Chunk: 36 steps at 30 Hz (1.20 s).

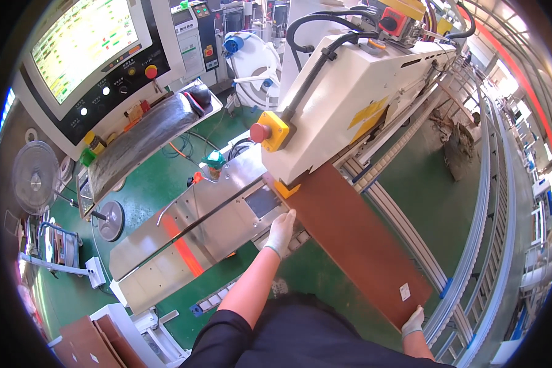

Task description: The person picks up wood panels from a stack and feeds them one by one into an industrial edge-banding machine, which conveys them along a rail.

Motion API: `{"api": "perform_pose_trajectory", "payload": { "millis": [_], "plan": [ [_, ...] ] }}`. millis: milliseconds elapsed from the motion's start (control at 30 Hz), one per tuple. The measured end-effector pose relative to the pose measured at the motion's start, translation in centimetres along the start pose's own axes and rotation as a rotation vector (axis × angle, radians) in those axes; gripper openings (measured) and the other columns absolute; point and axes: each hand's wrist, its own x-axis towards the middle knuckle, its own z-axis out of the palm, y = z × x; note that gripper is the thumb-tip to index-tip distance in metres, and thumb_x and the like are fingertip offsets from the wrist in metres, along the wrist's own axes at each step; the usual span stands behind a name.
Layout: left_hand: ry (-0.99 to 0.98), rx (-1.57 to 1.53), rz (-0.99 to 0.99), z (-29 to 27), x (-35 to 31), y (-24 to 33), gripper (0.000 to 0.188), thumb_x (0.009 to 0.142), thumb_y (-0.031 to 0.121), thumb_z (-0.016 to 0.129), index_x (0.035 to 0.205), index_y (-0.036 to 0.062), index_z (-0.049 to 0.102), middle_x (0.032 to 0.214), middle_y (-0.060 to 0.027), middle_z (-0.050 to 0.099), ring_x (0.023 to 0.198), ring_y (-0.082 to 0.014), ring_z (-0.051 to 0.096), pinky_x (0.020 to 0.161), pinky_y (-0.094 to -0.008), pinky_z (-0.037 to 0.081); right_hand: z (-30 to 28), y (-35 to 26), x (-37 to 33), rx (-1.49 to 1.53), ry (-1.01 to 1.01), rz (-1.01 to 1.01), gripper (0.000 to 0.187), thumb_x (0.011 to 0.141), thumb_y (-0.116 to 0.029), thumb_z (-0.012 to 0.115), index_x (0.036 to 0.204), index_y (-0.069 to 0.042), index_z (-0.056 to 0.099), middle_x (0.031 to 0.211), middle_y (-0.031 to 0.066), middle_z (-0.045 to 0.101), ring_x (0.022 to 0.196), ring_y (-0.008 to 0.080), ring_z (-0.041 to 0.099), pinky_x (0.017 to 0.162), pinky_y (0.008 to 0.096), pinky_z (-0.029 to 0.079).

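A long reddish-brown panel (pixel 349 227) with a small white label (pixel 405 292) lies slantwise, its far end under the white machine head (pixel 343 92). My left hand (pixel 281 233), in a white glove, is closed at the panel's left edge near the machine; its fingertips are partly hidden. My right hand (pixel 413 322), also gloved, grips the panel's near right corner by the label. A yellow guard piece (pixel 286 189) meets the panel where it enters the machine. Left of the panel is a steel table (pixel 221 227) with an orange stripe.
A control console (pixel 122 86) with a lit screen stands at the left, a cluttered shelf (pixel 141 135) below it. A red stop button (pixel 260 132) juts from the machine. Roller rails (pixel 472 264) run along the right. Brown panels (pixel 86 340) are stacked at lower left.
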Motion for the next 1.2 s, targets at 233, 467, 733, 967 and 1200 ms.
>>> {"api": "perform_pose_trajectory", "payload": {
  "millis": [233,467,733,967,1200],
  "plan": [
    [-0.027,0.740,0.479,-4.3,-6.7,0.1,0.036,0.101,0.034,0.059,0.105,0.0012,0.072,0.101,-0.0234,0.073,0.098,-0.0406,0.069,0.088,-0.0462,0.054,13.2,-3.1,-3.7,-0.345,0.110,-0.560,0.041,0.105,-0.024,0.052,0.130,0.007,0.061,0.129,0.0160,0.066,0.117,0.0300,0.064,0.103,0.0439,0.051],
    [0.092,1.220,0.547,-12.6,-16.9,-1.7,0.037,0.100,0.042,0.055,0.113,0.0114,0.069,0.098,-0.0181,0.075,0.091,-0.0382,0.073,0.081,-0.0521,0.058,36.5,1.8,-12.9,-0.958,-0.553,-1.502,0.034,0.086,-0.012,0.073,0.118,0.000,0.070,0.117,0.0219,0.070,0.110,0.0417,0.065,0.099,0.0504,0.050],
    [0.414,1.109,0.254,-25.1,-28.0,-4.9,0.043,0.096,0.043,0.065,0.120,0.0085,0.074,0.112,-0.0172,0.076,0.105,-0.0364,0.072,0.092,-0.0460,0.057,46.0,19.1,-35.4,-1.143,-1.672,-1.543,0.024,0.094,-0.035,0.067,0.090,-0.013,0.076,0.088,0.0136,0.075,0.082,0.0380,0.072,0.075,0.0513,0.057],
    [1.343,0.358,0.065,-43.0,-44.0,-25.1,0.039,0.105,0.027,0.045,0.083,0.0031,0.067,0.085,-0.0165,0.064,0.085,-0.0337,0.063,0.077,-0.0488,0.049,44.0,23.0,-42.3,-1.363,-1.664,-1.671,0.042,0.100,-0.050,0.058,0.082,-0.016,0.074,0.081,0.0082,0.075,0.078,0.0300,0.073,0.072,0.0475,0.056],
    [2.068,-0.429,0.216,-57.7,-63.7,-30.8,0.052,0.107,0.041,0.052,0.134,-0.0033,0.059,0.124,-0.0122,0.059,0.115,-0.0245,0.057,0.103,-0.0381,0.045,42.7,24.3,-42.6,-1.285,-1.596,-1.708,0.036,0.097,-0.048,0.062,0.082,-0.020,0.077,0.079,0.0066,0.075,0.076,0.0308,0.073,0.071,0.0475,0.057]
  ]
}}
